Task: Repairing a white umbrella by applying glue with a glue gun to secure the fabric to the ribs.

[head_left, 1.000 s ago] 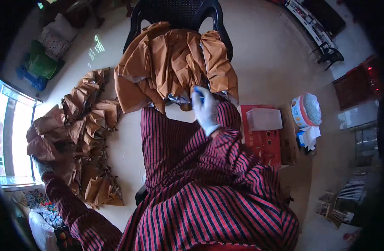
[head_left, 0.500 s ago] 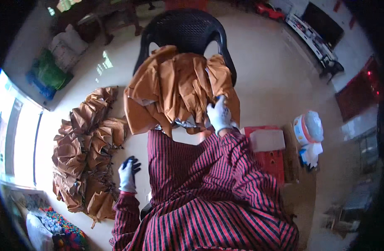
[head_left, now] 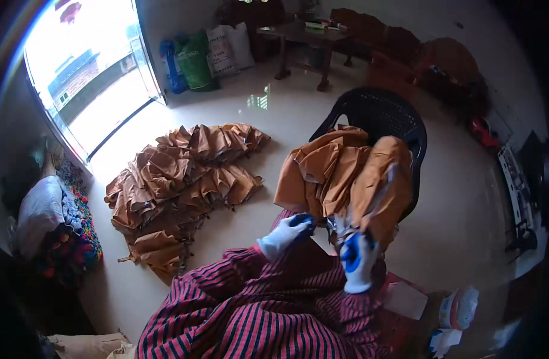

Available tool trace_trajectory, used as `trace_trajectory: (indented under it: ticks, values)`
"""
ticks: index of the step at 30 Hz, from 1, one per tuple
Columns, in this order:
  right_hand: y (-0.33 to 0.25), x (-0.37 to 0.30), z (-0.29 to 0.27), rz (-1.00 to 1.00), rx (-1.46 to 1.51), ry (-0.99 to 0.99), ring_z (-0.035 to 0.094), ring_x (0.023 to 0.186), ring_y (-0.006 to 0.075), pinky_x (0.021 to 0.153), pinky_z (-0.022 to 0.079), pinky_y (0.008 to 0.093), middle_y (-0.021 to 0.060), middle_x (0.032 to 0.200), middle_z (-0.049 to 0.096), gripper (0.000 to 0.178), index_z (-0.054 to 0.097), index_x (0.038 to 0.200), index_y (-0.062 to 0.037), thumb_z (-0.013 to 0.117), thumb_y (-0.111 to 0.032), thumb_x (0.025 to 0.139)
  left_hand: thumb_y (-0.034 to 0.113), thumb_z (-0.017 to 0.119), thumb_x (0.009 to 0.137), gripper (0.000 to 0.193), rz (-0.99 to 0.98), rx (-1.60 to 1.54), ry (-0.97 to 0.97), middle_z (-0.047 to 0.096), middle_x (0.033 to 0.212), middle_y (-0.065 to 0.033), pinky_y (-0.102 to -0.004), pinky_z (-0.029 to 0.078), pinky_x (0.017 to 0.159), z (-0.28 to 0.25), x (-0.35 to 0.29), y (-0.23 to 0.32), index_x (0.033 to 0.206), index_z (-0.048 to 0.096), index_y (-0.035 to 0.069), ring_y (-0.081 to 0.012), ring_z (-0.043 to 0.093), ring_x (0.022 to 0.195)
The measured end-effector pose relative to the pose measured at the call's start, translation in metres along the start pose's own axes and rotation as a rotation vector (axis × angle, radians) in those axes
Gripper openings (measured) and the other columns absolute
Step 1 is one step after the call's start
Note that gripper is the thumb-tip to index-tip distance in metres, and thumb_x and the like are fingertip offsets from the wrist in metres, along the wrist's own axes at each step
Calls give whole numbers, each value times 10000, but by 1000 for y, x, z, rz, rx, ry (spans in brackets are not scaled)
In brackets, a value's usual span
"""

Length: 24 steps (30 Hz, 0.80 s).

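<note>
A: Biggest first?

B: Tiled floor (head_left: 460,239), and on it, to the person's left, a wide heap of crumpled brown folds (head_left: 158,179), well apart from both hands.

A: Next down?

B: Black plastic chair (head_left: 397,116), facing the person, backrest on the far side. Brown bundle (head_left: 331,170) draped over its seat, near edge hanging toward the striped lap.

A: Within the bundle?

B: One piece on its right side (head_left: 379,188), smooth brown with a pale streak. Long axis runs away from the person, near end by the lap, far end toward the backrest. Its lower part is blurred.

A: Which hand is nearer?

B: Right hand (head_left: 359,258), in a white glove with blue on the palm side. The piece lies straight ahead of its fingers, close against the near end. Fingers curled; blur hides whether they grip it.

A: And the other?

B: Left hand (head_left: 286,234), gloved alike, just left of the bundle's near edge, pointing rightward. Fingers loosely bent, partly closed; cannot tell if anything is in them.
</note>
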State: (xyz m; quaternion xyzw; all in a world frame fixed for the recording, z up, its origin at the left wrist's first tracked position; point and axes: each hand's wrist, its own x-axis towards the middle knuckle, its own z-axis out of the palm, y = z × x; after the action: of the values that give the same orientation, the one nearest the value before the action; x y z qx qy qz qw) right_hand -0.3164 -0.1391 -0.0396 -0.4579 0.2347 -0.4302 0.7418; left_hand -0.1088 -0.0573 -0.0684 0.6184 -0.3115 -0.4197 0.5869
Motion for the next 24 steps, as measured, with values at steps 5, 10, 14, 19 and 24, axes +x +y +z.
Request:
trace_trajectory:
  ticks: [5, 10, 14, 19, 24]
  values:
    - [45, -3, -1, 100, 54, 34, 537, 589, 127, 502, 452, 233, 18, 745, 558, 218, 533, 1001, -89, 563, -275, 891, 311, 560, 912, 318, -198, -165, -174, 618, 764, -31, -281, 478, 641, 57, 62, -7, 1008, 639, 19, -135, 593, 707]
    - [74, 11, -36, 37, -263, 188, 545, 614, 136, 517, 463, 235, 32, 808, 569, 281, 537, 1111, -65, 563, -234, 888, 298, 565, 896, 288, -133, 213, -111, 596, 686, -63, -332, 492, 648, 81, 78, -28, 970, 643, 31, -203, 624, 689]
    - [76, 12, -71, 278, 142, 105, 565, 669, 157, 558, 483, 248, 57, 888, 587, 346, 514, 1204, -48, 552, -193, 892, 260, 587, 863, 236, 97, 562, -171, 623, 698, -121, -373, 499, 642, 76, 71, -8, 966, 652, 58, -253, 641, 679]
    - [59, 16, -50, 307, 522, 83, 586, 703, 161, 564, 485, 253, 77, 937, 619, 335, 545, 1177, -44, 507, -255, 919, 172, 600, 839, 154, 299, 574, -87, 633, 711, -96, -321, 488, 605, 58, 37, 58, 921, 642, 49, -193, 619, 659]
    - [129, 52, -97, -892, 600, -542, 614, 833, 246, 697, 526, 375, 99, 1059, 624, 288, 552, 1163, -34, 412, -171, 951, 82, 602, 827, 104, 735, 313, 9, 605, 685, -58, -282, 457, 592, 60, 24, 128, 900, 622, 11, -110, 564, 657]
